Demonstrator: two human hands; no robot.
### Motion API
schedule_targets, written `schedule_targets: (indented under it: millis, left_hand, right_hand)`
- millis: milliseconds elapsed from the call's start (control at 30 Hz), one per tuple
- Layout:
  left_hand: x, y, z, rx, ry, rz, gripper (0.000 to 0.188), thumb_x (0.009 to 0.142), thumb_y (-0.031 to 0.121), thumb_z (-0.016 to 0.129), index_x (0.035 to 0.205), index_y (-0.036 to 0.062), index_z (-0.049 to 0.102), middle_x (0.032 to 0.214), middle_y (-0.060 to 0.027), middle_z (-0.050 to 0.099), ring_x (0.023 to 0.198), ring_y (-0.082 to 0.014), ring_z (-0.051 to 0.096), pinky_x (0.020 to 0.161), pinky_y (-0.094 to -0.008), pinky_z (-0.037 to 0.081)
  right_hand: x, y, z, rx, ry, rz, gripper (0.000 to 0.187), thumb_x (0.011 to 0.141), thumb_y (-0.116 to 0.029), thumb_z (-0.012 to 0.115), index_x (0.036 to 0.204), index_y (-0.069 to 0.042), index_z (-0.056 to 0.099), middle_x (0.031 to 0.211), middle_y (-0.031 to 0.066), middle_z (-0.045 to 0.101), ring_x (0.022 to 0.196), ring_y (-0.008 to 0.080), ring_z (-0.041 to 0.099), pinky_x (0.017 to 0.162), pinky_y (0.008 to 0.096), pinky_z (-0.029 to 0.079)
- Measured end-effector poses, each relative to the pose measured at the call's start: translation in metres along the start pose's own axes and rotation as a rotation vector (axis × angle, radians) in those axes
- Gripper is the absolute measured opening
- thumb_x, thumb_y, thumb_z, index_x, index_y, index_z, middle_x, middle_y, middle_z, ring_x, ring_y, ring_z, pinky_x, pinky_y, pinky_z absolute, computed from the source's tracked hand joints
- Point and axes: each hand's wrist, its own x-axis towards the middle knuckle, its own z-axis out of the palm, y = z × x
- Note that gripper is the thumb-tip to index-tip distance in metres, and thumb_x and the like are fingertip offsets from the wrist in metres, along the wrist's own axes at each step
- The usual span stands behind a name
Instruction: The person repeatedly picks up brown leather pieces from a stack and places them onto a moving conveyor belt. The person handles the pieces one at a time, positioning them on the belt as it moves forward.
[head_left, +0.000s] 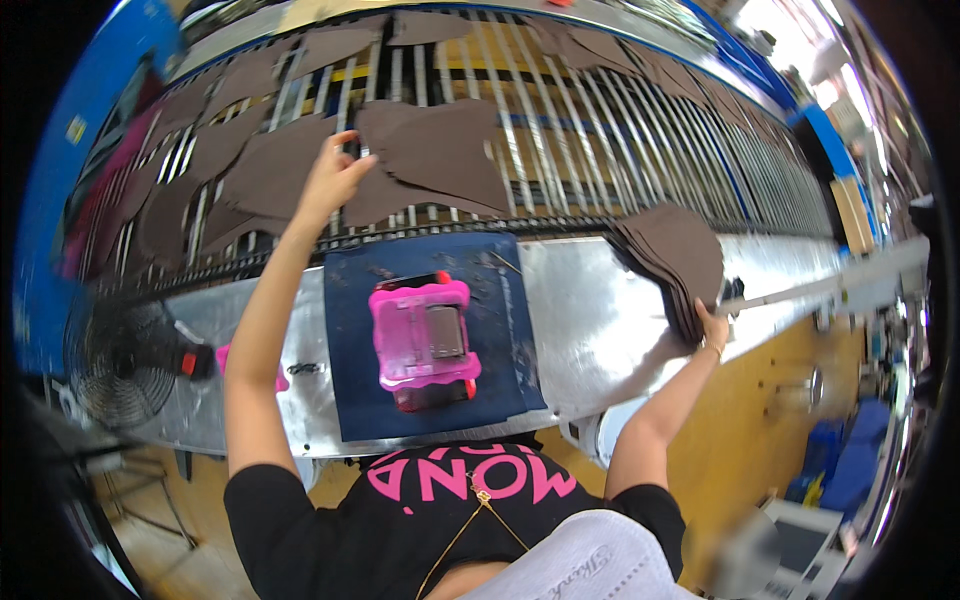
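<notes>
My left hand (335, 180) reaches over the conveyor, its thumb and forefinger apart at the left edge of some overlapping flat brown cut pieces (440, 150). Nothing shows held between those fingers. On the right, my right hand (712, 328) grips the narrow lower end of a fanned stack of similar brown pieces (675, 245). This stack lies on the metal table, close to the conveyor edge; some fingers are hidden. Between my arms, a pink scalloped-edged holder (410, 325) with a dark block in it sits on a dark blue mat (360, 400).
A slatted conveyor (580, 170) crosses the far side, with more brown pieces (250, 75) scattered over it. The metal table (570, 340) runs along its near edge. At left stands a round fan (125, 370); a grey bar (830, 285) juts in from the right.
</notes>
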Motion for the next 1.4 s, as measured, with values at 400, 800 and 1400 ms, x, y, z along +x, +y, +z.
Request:
schedule_targets:
  millis: [400, 800, 1400]
  left_hand:
    - [-0.102, 0.072, -0.038, -0.078, 0.077, -0.001, 0.044, 0.087, 0.015, 0.065, 0.126, 0.0073, 0.048, 0.082, 0.0012, 0.050, 0.046, -0.0013, 0.038, 0.040, -0.0175, 0.029]
    - [-0.123, 0.103, -0.021, -0.225, -0.032, 0.268, 0.046, 0.086, 0.021, 0.068, 0.124, 0.0029, 0.051, 0.103, -0.0071, 0.056, 0.071, -0.0146, 0.065, 0.048, -0.0192, 0.048]
    - [-0.231, 0.107, -0.114, 0.212, 0.051, 0.050, 0.016, 0.087, 0.005, 0.061, 0.100, -0.0043, 0.061, 0.079, -0.0048, 0.066, 0.057, -0.0095, 0.063, 0.046, -0.0181, 0.045]
  right_hand:
    - [-0.087, -0.138, -0.076, 0.137, 0.250, -0.090, 0.022, 0.093, -0.012, 0.046, 0.112, -0.008, 0.054, 0.079, 0.0173, 0.066, 0.057, 0.0240, 0.066, 0.053, 0.0352, 0.052]
    - [-0.281, -0.300, -0.106, 1.509, -0.415, -0.756, 0.029, 0.096, -0.012, 0.050, 0.116, -0.003, 0.034, 0.071, 0.0088, 0.055, 0.049, 0.0192, 0.061, 0.040, 0.0290, 0.052]
    - [-0.312, -0.308, -0.067, 0.805, -0.357, -1.336, 0.012, 0.069, -0.005, 0.075, 0.080, -0.006, 0.071, 0.078, 0.0076, 0.068, 0.076, 0.0277, 0.060, 0.086, 0.0369, 0.041]
